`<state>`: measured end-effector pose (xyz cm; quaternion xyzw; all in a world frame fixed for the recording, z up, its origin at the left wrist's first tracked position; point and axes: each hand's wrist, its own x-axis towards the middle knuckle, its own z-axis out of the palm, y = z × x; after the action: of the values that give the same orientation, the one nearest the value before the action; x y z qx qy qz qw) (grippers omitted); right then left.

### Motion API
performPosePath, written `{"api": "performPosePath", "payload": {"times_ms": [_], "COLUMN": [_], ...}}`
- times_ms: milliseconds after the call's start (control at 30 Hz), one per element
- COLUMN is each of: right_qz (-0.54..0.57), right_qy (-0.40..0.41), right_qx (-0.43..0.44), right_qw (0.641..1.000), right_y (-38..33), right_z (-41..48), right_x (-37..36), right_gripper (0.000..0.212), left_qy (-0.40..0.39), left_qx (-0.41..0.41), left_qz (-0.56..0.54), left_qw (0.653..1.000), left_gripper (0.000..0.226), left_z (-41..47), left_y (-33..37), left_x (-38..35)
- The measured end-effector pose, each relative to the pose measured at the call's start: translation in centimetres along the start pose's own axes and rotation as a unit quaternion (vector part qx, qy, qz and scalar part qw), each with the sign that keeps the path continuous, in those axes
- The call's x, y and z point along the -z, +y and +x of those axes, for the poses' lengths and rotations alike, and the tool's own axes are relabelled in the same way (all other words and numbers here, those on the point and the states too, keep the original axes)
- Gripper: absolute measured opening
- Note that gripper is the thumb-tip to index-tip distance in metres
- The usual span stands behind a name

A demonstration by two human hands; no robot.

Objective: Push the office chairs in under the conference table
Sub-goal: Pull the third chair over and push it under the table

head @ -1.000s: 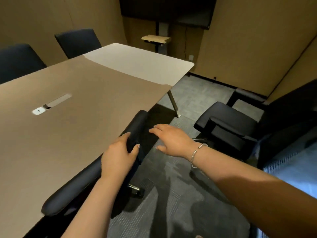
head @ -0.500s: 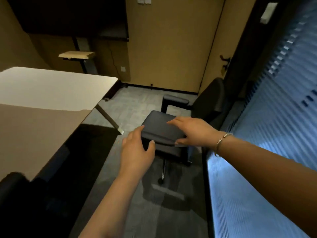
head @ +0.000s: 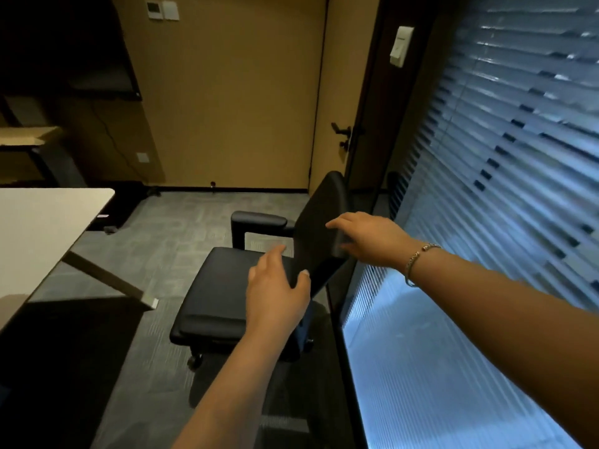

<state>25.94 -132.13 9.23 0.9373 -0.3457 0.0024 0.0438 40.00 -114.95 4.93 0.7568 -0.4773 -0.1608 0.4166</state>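
- One office chair [head: 227, 286] is standing at the centre of the frame, clear of the table [head: 42, 228] at the left edge and close against the blinds [head: 502, 157] on the right; its seat is facing the table.
- Both hands are reaching for its backrest [head: 321, 228]: the left hand [head: 275, 286] is at the near lower edge, thumb on one side and fingers on the other, grip narrowing but seemingly not yet closed; the right hand [head: 366, 238] is lying open over the rear of the backrest, fingers spread.
- Step in hand, as judged: taking hold of this chair before moving it.
- Next move is calling for a firm hold on the backrest, then rolling the chair leftward across the carpet [head: 181, 228] until the seat passes under the table.
- Obstruction noted: the slanted table leg [head: 107, 277] is lying in the direct path, so the chair will be needing to pass beside it.
- Armrest [head: 259, 220] height against the table edge cannot be judged.
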Motion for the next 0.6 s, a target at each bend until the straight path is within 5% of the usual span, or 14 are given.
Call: {"api": "performPosePath", "payload": {"times_ms": [600], "right_qz": [-0.026], "right_qy": [-0.067], "right_qx": [-0.122], "right_qw": [0.99], "right_y": [14.5], "right_z": [9.4], "right_x": [-6.7], "right_gripper": [0.084], "left_qy": [-0.226], "left_qx": [0.038], "left_qz": [0.066], "left_qw": [0.971], "left_gripper": [0.099], "left_z": [21.4], "left_y": [0.5], "left_x": [-13.7]}}
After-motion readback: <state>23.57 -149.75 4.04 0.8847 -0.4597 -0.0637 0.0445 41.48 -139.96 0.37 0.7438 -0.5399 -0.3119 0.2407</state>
